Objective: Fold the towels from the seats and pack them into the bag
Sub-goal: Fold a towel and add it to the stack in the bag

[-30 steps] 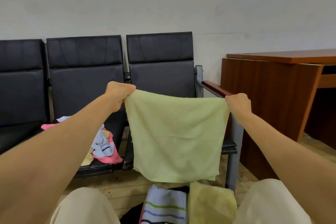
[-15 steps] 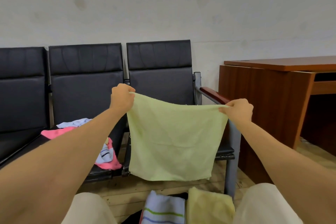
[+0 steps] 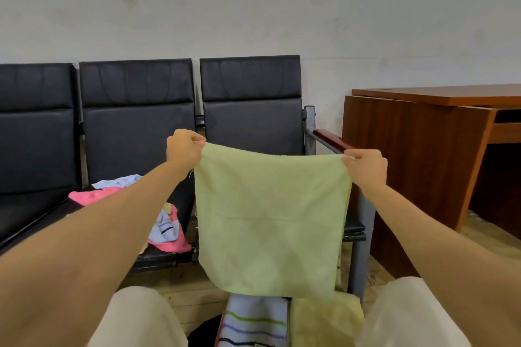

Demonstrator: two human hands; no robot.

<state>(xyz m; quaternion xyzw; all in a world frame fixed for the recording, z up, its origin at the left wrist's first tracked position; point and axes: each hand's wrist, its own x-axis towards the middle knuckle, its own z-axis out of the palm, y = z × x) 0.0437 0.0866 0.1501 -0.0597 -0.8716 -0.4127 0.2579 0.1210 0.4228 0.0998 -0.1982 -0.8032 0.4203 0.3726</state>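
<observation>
**A:** What are the hands doing?

**B:** The left hand (image 3: 184, 146) and right hand (image 3: 366, 167) each pinch a top corner of a pale green towel (image 3: 269, 220), which hangs spread flat in front of the row of black seats (image 3: 135, 121).

**A:** Any writing or labels?

**B:** None that can be read.

**A:** What else is near the seats?

**B:** On the middle seat, left of the hanging towel, lies a heap of pink and light blue towels (image 3: 166, 228), partly hidden by the left forearm. Below the hanging towel, between the knees, a striped folded towel (image 3: 253, 321) and a yellow folded towel (image 3: 324, 321) sit side by side over something dark; I cannot tell whether that is the bag. Right of the seats' red armrest (image 3: 332, 141) stands a brown wooden desk (image 3: 423, 149), with wooden floor (image 3: 487, 239) open beside it.
</observation>
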